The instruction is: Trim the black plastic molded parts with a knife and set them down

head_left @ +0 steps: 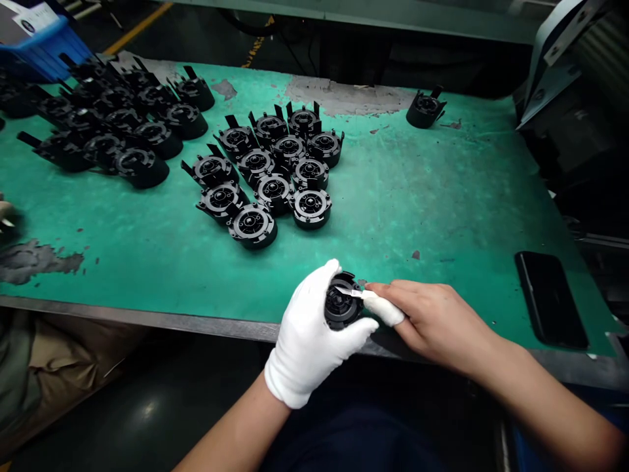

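Observation:
Near the table's front edge, my left hand (309, 331), in a white glove, is wrapped round a round black plastic housing (340, 305), its ringed face turned up. My right hand (432, 318) is mostly bare, with a white cover on one finger. It pinches a small knife with a thin pointed blade (350, 293). The blade lies over the housing's upper face; whether its tip touches the plastic I cannot tell. The knife's handle is mostly hidden by my fingers.
Several similar black housings (253, 223) stand grouped mid-table on the green tabletop (393, 216), with another cluster (140, 164) at the left. One housing (423, 108) stands apart at the back right. A black phone (551, 299) lies at right. A blue bin (49, 49) is at far left, above a person's blurred hand (7, 216).

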`<act>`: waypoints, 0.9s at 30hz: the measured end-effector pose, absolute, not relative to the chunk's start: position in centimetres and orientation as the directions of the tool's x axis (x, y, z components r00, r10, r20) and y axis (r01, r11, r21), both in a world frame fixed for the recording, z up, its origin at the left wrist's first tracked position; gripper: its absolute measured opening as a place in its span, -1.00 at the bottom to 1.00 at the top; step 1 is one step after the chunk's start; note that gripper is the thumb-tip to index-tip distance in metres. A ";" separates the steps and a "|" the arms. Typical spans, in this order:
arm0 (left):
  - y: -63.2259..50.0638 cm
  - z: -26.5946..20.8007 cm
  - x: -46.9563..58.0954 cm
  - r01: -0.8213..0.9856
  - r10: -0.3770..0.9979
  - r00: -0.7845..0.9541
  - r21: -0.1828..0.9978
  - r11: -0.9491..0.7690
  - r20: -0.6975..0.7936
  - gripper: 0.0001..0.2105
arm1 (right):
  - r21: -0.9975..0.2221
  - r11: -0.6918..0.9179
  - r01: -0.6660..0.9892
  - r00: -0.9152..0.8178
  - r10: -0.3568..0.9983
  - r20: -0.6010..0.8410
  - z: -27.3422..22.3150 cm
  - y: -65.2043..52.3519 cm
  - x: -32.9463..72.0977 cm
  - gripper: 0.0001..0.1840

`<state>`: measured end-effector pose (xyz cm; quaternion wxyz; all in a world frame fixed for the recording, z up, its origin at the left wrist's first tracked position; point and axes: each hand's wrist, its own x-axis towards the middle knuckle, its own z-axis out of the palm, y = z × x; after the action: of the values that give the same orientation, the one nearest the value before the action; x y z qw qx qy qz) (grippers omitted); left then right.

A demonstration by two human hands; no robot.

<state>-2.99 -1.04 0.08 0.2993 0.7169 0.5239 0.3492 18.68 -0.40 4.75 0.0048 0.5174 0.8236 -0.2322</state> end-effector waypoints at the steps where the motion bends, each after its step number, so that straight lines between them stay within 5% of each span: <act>1: -1.0 0.1 -3.0 0.543 0.960 0.208 0.794 -0.273 0.188 -0.21 | -0.387 0.367 0.846 -0.477 0.845 -0.243 5.1 -0.5 18.7 -0.50; 17: -1.0 -0.1 -3.0 0.525 0.954 0.207 0.798 -0.297 0.219 -0.25 | -0.248 0.430 0.868 -0.489 0.826 -0.281 7.3 0.2 18.0 -0.63; 23: -1.1 -0.6 -3.2 0.547 0.944 0.221 0.770 -0.327 0.244 -0.19 | -0.083 0.347 0.934 -0.356 0.888 -0.291 6.9 1.0 17.7 -0.63; 27: -1.1 -0.6 -3.3 0.538 0.944 0.228 0.777 -0.326 0.238 -0.19 | -0.298 0.255 0.920 -0.350 0.876 -0.331 5.9 0.1 18.5 -0.66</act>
<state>-3.26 -1.14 -0.58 0.2826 0.7307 0.5072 0.3592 18.53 0.06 5.85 0.0487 0.5679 0.7906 -0.2237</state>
